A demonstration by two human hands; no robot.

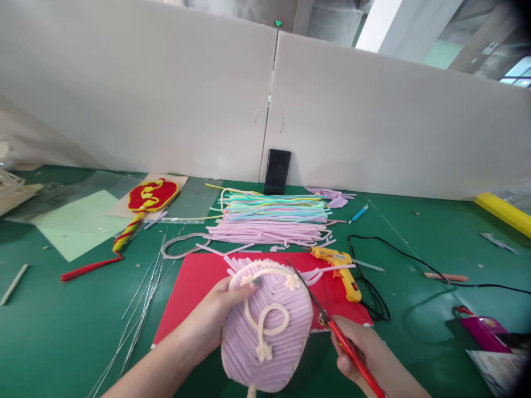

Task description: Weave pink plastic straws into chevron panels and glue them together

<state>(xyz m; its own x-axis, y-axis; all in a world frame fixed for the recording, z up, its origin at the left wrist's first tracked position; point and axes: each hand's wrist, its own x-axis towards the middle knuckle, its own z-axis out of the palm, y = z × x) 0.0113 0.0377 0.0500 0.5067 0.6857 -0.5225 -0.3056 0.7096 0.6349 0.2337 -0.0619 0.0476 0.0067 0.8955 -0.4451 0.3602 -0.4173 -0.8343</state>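
The left hand (pixel 209 320) holds a round pink fan made of fuzzy pipe-cleaner rows (pixel 267 326), with a cream rope loop on its face. The fan is up in the air, just over the near edge of a flat red sheet (pixel 194 287) on the green desk (pixel 62 331). The left grip is pinching the fan at its left rim, with the thumb on the front near the top and the other fingers hidden behind it.

The right hand (pixel 365 354) holds red-handled scissors (pixel 332 326). The right grip is pressed together around the red handles. The thin blades point up and to the left, and they lie along the top right rim of the fan. I cannot tell if the blades are touching the fan.

A yellow hot glue gun (pixel 340 268) lies on the far right part of the red sheet, and its black cord (pixel 398 254) winds away over the desk. Behind the sheet is a pile of long pink, blue and green fuzzy sticks (pixel 269 221). A black phone (pixel 277 171) leans on the white wall board (pixel 373 121) behind the pile. Far to the left lies a red and yellow fan with a red tassel (pixel 145 202). Thin silver wires (pixel 145 287) lie left of the red sheet.
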